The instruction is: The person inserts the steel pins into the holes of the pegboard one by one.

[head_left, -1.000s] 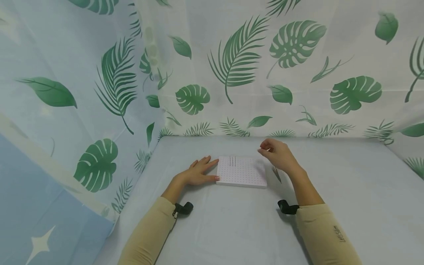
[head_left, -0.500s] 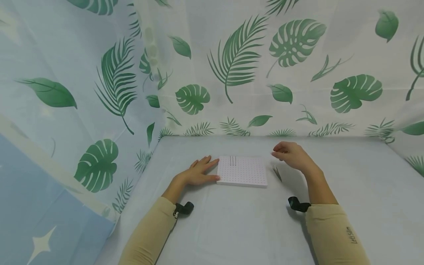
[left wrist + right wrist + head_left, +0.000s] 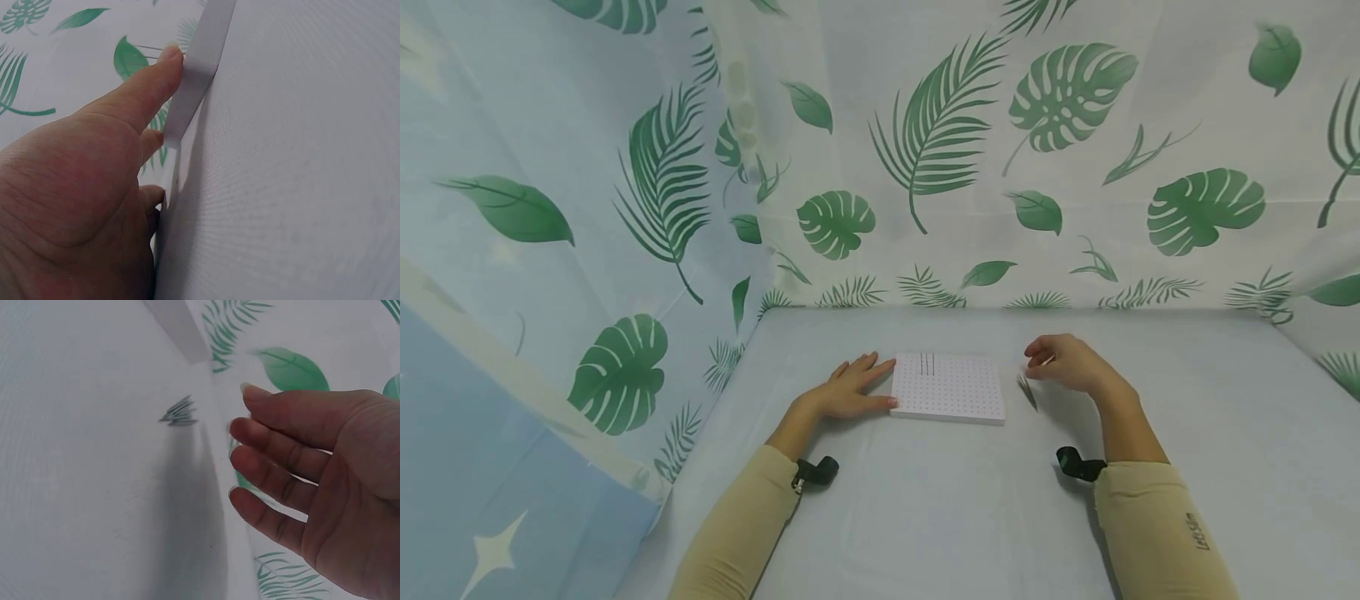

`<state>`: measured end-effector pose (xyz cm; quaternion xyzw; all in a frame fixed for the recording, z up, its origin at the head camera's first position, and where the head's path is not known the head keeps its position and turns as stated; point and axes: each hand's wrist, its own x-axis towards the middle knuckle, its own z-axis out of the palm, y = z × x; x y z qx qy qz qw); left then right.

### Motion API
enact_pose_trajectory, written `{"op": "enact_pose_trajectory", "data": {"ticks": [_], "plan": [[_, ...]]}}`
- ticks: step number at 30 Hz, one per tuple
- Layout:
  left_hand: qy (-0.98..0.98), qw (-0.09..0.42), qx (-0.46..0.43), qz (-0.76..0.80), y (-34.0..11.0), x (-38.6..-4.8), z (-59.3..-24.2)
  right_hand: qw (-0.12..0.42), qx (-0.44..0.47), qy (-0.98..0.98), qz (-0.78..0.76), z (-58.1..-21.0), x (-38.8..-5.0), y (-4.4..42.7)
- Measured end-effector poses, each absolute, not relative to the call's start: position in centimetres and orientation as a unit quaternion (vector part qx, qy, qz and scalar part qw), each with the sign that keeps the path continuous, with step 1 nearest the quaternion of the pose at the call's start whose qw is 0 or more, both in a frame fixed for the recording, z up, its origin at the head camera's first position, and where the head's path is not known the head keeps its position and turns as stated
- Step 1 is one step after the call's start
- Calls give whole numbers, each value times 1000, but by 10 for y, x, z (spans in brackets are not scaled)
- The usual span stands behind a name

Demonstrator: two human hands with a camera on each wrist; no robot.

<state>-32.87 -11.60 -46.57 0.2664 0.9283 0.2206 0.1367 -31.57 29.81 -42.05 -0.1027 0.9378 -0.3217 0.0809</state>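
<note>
A white pegboard [image 3: 958, 396] is lying flat near the middle of the surface [image 3: 917, 517] as I am watching from my remote post, with three standing pins [image 3: 927, 365], thin and dark, rising from it toward the far edge, left of center. Just beyond the board's right edge, apart from it, a loose pile [image 3: 1028, 394] of similar pins is resting on the surface, overlapping too closely for me to count. The right hand [image 3: 1067, 362] is hanging near the pile without touching it, fingers loosely bent, thumb and forefinger holding a narrow gap, nothing visible between them. The left hand [image 3: 846, 394] is lying spread wide at the board's left edge, thumb and forefinger touching it and, to my eye, steadying the board rather than gripping it. I am judging the step in hand to be fetching a pin from the pile; the next move is calling, I believe, for thumb and forefinger lowering onto a single pin and pinching it without scattering its neighbors. Counting up, I am seeing one board, three standing pins, one pile, two hands, two tan sleeves [image 3: 730, 533] and two black wrist devices [image 3: 818, 471]. Leaf-printed cloth [image 3: 850, 125] is hanging behind the surface and along the left.
</note>
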Motion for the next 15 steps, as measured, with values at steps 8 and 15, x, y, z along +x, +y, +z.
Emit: {"op": "enact_pose_trajectory", "data": {"ticks": [8, 15], "plan": [[927, 135, 270, 221, -117, -330, -467, 103, -102, 943, -300, -426, -314, 300], [928, 134, 270, 218, -117, -329, -467, 121, -92, 945, -289, -430, -315, 301]]}}
